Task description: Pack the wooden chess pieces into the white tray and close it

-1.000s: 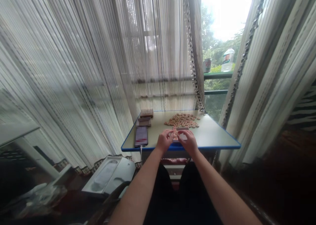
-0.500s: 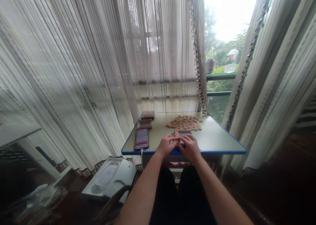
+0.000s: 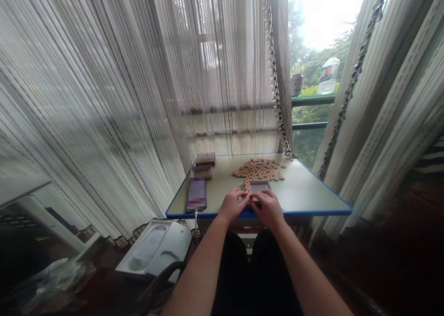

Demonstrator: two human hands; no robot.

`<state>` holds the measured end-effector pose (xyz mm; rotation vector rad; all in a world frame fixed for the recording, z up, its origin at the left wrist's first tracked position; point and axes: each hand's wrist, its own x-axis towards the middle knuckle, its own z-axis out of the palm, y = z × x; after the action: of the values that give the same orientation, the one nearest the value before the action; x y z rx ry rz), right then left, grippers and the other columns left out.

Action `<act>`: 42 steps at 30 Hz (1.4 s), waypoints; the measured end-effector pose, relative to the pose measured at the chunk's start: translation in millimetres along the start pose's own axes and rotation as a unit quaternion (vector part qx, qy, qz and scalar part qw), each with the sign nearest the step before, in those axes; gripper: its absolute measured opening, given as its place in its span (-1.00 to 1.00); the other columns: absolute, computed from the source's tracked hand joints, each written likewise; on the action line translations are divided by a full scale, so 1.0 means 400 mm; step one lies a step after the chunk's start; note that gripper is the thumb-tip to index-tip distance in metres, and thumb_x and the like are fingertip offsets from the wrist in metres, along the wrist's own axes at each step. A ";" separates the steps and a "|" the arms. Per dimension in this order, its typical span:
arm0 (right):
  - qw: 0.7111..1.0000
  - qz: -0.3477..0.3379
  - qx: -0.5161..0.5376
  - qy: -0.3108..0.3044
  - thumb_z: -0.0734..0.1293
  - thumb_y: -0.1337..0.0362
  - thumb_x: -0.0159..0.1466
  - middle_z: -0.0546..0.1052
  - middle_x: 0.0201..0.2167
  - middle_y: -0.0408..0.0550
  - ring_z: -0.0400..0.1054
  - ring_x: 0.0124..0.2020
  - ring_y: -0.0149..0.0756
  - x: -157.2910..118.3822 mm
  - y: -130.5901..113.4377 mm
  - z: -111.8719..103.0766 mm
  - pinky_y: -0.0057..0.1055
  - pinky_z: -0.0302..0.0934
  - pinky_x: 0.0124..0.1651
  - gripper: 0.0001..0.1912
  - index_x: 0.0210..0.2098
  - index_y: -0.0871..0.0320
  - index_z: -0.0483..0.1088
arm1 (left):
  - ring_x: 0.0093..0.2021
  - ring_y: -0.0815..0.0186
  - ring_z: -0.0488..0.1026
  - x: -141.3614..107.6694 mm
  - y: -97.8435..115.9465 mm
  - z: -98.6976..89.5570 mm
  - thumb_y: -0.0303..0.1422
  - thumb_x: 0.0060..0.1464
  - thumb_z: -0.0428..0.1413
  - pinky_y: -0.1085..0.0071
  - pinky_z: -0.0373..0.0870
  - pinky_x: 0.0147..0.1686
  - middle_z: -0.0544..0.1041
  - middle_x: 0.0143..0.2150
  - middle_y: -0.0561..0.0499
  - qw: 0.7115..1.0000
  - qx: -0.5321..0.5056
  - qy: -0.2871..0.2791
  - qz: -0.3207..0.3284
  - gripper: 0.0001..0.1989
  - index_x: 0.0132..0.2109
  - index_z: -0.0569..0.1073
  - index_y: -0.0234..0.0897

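Note:
A shallow open box (image 3: pixel 270 186) lies near the table's front edge, with several round wooden pieces (image 3: pixel 247 185) in a row along its left side. At the front left of the box, my left hand (image 3: pixel 234 204) has its fingertips pressed at a small piece in that row. My right hand (image 3: pixel 268 208) meets it from the right, fingers bent over the box's front part, its fingertips at the same spot. What exactly the fingertips grip is too small to tell. Behind the box lies a loose heap of round wooden pieces (image 3: pixel 260 169).
On the table's left side are a phone (image 3: pixel 196 195) with a cable, a shallow tray (image 3: pixel 201 172) and a wooden box (image 3: pixel 206 158). A white open box (image 3: pixel 152 249) sits low at the left. Curtains hang behind the table (image 3: pixel 222 184).
The view has shifted slightly. My right hand's fingers have drawn back a little toward the front, and more of the row of pieces and the box shows.

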<state>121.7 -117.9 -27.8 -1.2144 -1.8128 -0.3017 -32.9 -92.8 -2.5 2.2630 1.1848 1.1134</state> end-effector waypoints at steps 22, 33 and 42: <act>1.000 -0.001 0.019 -0.006 0.22 0.24 0.20 0.53 -0.35 -0.05 0.28 -0.26 -0.21 0.001 -0.008 -0.013 -0.25 0.16 -0.13 -0.80 -0.31 0.08 0.48 | -0.38 0.37 0.35 -0.005 0.002 0.003 -0.27 0.00 0.09 0.42 0.31 -0.28 0.44 -0.34 -0.02 0.999 0.022 0.018 -0.013 -0.79 -0.27 0.53 -0.28; 0.998 0.005 0.056 0.039 0.23 0.29 0.18 0.50 -0.29 -0.05 0.27 -0.20 -0.20 -0.003 -0.003 -0.020 -0.22 0.14 -0.05 -0.82 -0.31 0.09 0.47 | -0.48 0.45 0.27 0.000 0.000 0.001 -0.24 -0.12 0.17 0.47 0.29 -0.38 0.41 -0.32 0.00 0.999 0.009 0.030 -0.026 -0.73 -0.25 0.52 -0.29; 0.977 0.088 0.177 0.081 0.24 0.24 0.16 0.48 -0.20 -0.01 0.27 -0.10 -0.18 0.003 0.043 -0.067 -0.16 0.09 0.01 -0.82 -0.31 0.09 0.46 | -0.52 0.46 0.27 0.018 -0.022 -0.001 -0.22 -0.11 0.15 0.46 0.30 -0.43 0.45 -0.30 -0.02 0.988 -0.070 0.056 -0.129 -0.53 -0.05 0.36 -0.38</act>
<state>150.4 -125.3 -16.4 -1.0558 -1.5268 0.0247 -35.5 -81.8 -4.3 1.9005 1.3526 1.1912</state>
